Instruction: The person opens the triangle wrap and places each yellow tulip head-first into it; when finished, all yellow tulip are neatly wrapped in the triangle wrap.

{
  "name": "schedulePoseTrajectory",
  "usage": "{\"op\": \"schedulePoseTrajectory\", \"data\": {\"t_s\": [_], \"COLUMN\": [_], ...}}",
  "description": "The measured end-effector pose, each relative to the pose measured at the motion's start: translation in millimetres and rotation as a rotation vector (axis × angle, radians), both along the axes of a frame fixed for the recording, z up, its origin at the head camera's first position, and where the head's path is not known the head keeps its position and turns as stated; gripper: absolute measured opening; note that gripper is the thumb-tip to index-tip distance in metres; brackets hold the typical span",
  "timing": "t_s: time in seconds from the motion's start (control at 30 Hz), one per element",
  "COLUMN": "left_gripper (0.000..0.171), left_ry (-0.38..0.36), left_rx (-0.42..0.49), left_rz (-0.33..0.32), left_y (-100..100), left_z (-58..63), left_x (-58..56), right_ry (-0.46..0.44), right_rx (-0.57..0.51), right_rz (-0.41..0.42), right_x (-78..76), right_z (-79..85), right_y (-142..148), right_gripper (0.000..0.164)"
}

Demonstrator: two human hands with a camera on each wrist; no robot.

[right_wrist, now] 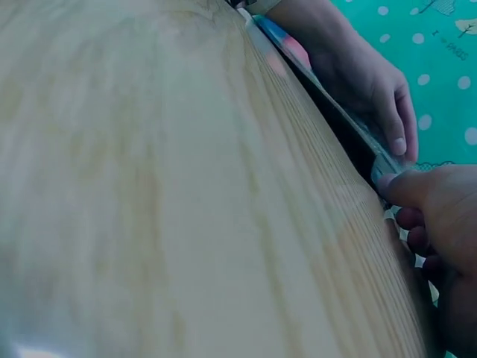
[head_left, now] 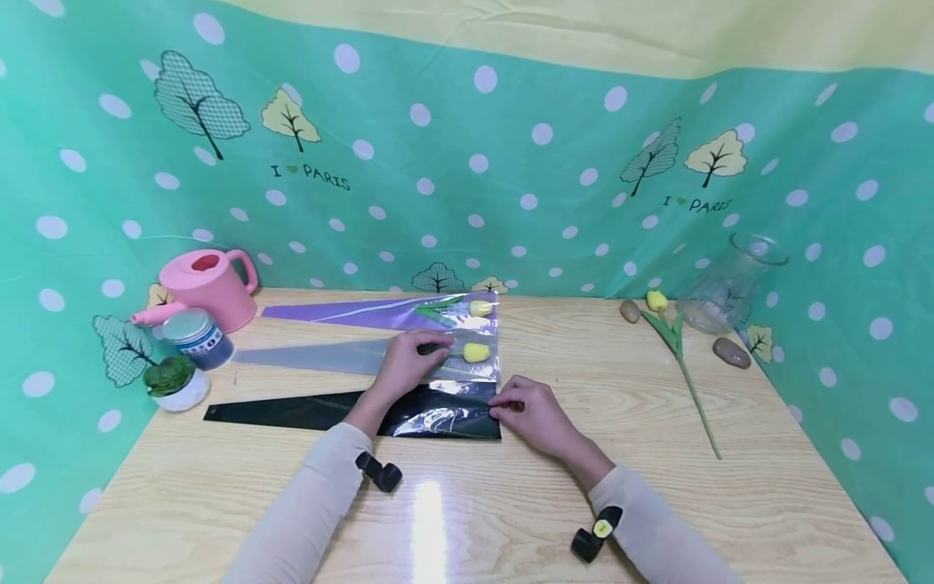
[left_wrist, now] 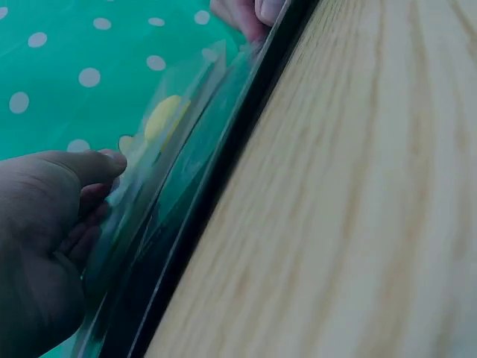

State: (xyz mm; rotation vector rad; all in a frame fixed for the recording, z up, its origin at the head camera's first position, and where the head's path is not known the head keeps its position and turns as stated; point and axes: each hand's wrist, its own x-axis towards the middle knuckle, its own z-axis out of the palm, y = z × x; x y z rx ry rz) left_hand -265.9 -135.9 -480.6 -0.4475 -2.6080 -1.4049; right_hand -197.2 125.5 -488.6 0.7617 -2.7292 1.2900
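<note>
Three long tapered flower sleeves lie side by side in the head view: a purple sleeve (head_left: pixel 328 311), a grey sleeve (head_left: pixel 314 357) and a black sleeve (head_left: pixel 306 411). One yellow tulip (head_left: pixel 481 308) lies in the purple sleeve; another yellow tulip (head_left: pixel 477 353) shows at the grey sleeve's wide end. Over the grey sleeve is my left hand (head_left: pixel 409 361), thumb and fingers loosely bent near the tulip's stem; no grip shows. My right hand (head_left: pixel 536 414) pinches the black sleeve's wide end between thumb and fingers, also seen in the right wrist view.
A loose yellow tulip (head_left: pixel 682 361) lies at the right, by a clear glass vase (head_left: pixel 718 296) and two brown stones, one of them this larger stone (head_left: pixel 732 353). At the left stand a pink watering can (head_left: pixel 212 288), a blue jar (head_left: pixel 199 339) and a small potted succulent (head_left: pixel 175 381).
</note>
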Motion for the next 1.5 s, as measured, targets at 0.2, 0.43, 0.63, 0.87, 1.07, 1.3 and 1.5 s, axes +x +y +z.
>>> {"op": "schedulePoseTrajectory", "data": {"t_s": [0.2, 0.43, 0.63, 0.87, 1.07, 1.3, 1.5], "left_gripper": [0.022, 0.022, 0.025, 0.028, 0.025, 0.019, 0.017], "left_ry": [0.01, -0.033, -0.139, -0.19, -0.169, -0.152, -0.145], "left_rx": [0.018, 0.06, 0.068, 0.074, 0.085, 0.158, 0.176], "left_rz": [-0.002, -0.089, -0.172, -0.145, -0.116, -0.071, -0.068], "left_y": [-2, 0, 5, 6, 9, 9, 8], "left_z": [10.3, 24.6, 18.6, 7.9, 0.2, -1.0, -6.1], "left_x": [8.5, 45.1, 70.6, 76.8, 79.8, 82.0, 76.8], "right_ry": [0.016, -0.008, -0.025, -0.005, 0.028, 0.082, 0.03], "right_rx": [-0.016, -0.021, -0.053, -0.112, -0.15, -0.187, -0.2], "right_rz": [0.0, -0.018, -0.048, -0.04, -0.017, 0.014, -0.017], "right_x": [2.8, 3.5, 3.5, 0.8, 4.4, 5.6, 1.7], "right_z": [1.9, 5.6, 15.1, 25.6, 38.2, 49.9, 48.8], "right_y": [-2, -2, 1, 3, 0, -4, -2], "right_gripper": [0.011, 0.01, 0.009, 0.006, 0.007, 0.007, 0.007]}}
